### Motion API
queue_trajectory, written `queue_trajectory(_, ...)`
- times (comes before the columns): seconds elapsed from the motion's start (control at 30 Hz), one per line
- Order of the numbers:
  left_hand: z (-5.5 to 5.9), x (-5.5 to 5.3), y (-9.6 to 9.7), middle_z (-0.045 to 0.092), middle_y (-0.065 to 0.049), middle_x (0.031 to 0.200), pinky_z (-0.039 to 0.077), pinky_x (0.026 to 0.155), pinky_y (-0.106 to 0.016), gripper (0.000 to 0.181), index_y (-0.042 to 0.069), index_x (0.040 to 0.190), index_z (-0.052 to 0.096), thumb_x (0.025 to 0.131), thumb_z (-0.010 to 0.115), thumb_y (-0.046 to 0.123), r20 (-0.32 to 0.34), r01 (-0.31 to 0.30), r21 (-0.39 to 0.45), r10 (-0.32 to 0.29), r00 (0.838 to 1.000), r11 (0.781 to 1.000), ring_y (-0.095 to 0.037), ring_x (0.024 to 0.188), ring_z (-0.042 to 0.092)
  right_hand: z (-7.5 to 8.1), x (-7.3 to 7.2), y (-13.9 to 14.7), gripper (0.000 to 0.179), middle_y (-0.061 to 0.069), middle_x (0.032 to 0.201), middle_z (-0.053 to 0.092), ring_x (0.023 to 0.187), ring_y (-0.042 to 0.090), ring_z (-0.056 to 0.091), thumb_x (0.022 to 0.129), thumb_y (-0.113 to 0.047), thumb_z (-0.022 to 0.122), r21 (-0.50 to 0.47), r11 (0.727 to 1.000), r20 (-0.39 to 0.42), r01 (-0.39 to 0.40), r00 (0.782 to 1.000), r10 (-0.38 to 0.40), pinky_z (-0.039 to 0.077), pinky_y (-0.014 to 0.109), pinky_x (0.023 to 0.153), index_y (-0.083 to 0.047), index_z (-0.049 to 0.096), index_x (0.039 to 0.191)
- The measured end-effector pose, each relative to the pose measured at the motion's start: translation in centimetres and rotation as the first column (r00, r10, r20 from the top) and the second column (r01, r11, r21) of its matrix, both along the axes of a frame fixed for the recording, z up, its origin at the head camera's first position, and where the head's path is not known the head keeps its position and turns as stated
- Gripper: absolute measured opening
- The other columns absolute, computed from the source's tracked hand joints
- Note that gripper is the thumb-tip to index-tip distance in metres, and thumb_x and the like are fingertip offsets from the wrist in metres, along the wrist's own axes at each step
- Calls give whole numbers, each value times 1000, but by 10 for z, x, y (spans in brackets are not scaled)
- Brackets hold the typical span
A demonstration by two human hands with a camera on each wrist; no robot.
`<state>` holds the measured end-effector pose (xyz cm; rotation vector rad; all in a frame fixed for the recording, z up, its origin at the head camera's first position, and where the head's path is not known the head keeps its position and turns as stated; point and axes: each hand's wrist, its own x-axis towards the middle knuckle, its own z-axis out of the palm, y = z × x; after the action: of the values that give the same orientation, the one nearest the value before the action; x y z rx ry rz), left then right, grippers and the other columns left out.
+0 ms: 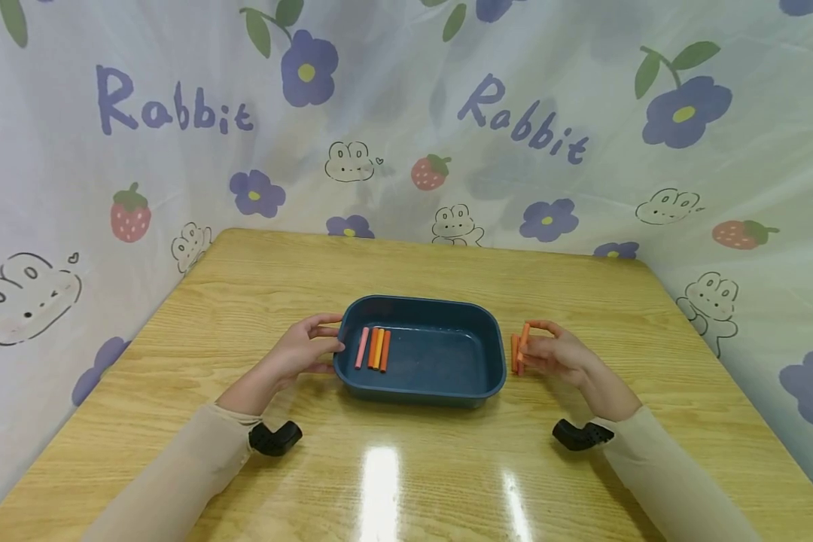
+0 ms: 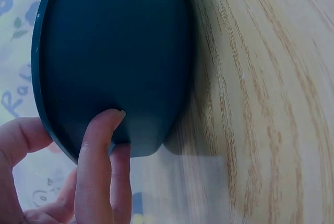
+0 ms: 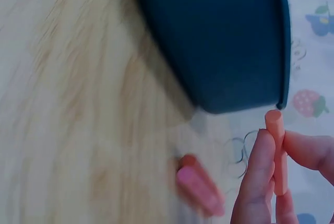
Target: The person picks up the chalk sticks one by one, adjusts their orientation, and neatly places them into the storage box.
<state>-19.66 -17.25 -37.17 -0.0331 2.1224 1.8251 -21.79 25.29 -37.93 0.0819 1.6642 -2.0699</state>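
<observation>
A dark blue rectangular tub [image 1: 420,388] sits mid-table, with pink, orange and yellow chalk sticks [image 1: 380,350] lying side by side near its left end. My left hand [image 1: 302,348] grips the tub's left end, its fingertips at the rim and outer wall. To the right of the tub, my right hand [image 1: 562,354] pinches an orange chalk stick [image 3: 278,156] upright between thumb and fingers, off the table. Below it on the table, close to the tub's right end, lie a pink chalk stick [image 3: 201,190] and an orange-red chalk stick [image 3: 189,159], side by side.
The wooden table [image 1: 278,263] extends around the tub on all sides. Behind it hangs a white cloth [image 1: 393,83] printed with flowers, rabbits and strawberries. Black curved pieces [image 1: 275,438] stick out at both sleeve cuffs.
</observation>
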Motion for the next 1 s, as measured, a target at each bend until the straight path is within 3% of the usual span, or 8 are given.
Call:
queue_trajectory(0.27,2,1,0,38,-26,134,56,71,-39,58,4,142,33,89,57,3,-7,5,2,-5,1000,1000,-31,100,59,14,0,-9,64,9,98,62,84,17,65,91,11,44,-83,997,-13,-1,1000,0,53,31,80,1,7,142)
queue_trajectory(0.53,2,1,-1,38,-27,133,56,71,-39,58,3,142,32,89,56,4,-14,6,4,-6,1000,1000,-32,100,58,27,1,-24,72,6,98,58,81,17,64,90,10,48,-68,998,-27,-6,1000,4,53,30,82,0,3,146)
queue_trajectory(1.0,4,3,0,38,-26,133,56,71,-39,58,3,142,32,89,56,4,-12,-1,2,1,1000,1000,-35,104,57,48,-1,-51,69,14,107,52,82,19,65,91,11,44,-69,997,-21,-39,999,38,52,32,84,-2,5,147)
